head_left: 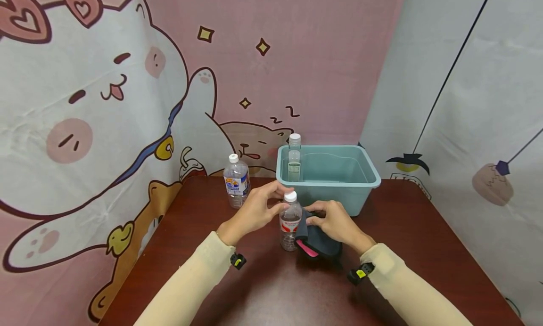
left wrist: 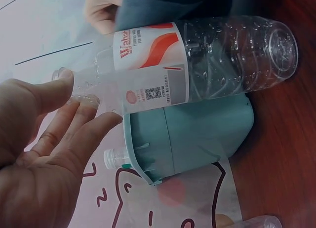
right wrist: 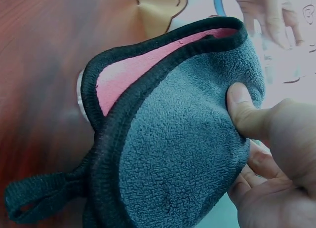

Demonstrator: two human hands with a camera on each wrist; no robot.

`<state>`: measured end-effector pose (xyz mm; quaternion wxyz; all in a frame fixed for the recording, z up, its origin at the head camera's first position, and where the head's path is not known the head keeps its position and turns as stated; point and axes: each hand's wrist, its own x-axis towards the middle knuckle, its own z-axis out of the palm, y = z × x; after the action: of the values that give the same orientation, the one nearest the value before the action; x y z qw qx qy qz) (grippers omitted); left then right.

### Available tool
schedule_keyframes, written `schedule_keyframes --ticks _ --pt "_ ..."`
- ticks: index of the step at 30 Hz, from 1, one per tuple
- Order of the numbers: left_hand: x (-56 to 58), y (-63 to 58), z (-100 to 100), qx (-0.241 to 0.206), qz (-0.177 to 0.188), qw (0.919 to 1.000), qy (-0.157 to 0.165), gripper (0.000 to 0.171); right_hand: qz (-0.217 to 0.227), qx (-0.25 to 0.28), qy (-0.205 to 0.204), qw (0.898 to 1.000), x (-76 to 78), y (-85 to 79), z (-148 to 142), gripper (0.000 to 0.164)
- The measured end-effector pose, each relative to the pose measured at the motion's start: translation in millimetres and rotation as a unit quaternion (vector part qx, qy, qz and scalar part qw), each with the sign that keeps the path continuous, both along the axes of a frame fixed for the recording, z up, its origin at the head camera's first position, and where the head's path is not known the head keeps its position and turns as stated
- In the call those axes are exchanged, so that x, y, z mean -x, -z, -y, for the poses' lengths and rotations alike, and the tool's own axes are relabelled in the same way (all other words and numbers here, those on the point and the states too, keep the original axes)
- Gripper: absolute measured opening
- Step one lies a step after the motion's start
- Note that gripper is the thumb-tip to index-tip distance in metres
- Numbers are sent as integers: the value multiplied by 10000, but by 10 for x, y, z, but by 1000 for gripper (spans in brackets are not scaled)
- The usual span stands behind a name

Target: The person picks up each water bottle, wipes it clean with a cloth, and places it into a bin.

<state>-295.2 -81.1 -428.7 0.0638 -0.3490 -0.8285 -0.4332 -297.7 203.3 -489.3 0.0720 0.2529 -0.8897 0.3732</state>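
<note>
A clear plastic bottle (head_left: 290,241) with a white cap and a red-and-white label stands upright on the table. My left hand (head_left: 259,206) holds it near the neck, thumb on one side and fingers on the other in the left wrist view. A grey cleaning cloth (right wrist: 173,139) has a pink underside, black edging and a hanging loop. Folded over, it is pinched between the thumb and fingers of my right hand (head_left: 337,221). In the head view the cloth lies right against the bottle's right side.
Behind the hands is a light blue plastic tub (head_left: 335,194), with a clear bottle (head_left: 294,158) standing inside at its left. A larger labelled bottle (head_left: 236,184) stands to the left on the dark red-brown table (head_left: 186,222). A cartoon-printed sheet (head_left: 322,57) hangs behind the table.
</note>
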Motion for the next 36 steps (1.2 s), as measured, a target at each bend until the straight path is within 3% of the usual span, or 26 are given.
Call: schedule_keyframes --ticks 17,27,36 --pt "9 -18 -16 84 -152 9998 53 35 -662 831 87 9943 -52 -420 130 34" --pt "19 22 -9 51 -194 9997 119 37 -614 972 71 9933 -74 -406 159 34" --pt "-1 11 0 104 -217 9997 61 38 -674 632 16 9957 -81 -391 170 36"
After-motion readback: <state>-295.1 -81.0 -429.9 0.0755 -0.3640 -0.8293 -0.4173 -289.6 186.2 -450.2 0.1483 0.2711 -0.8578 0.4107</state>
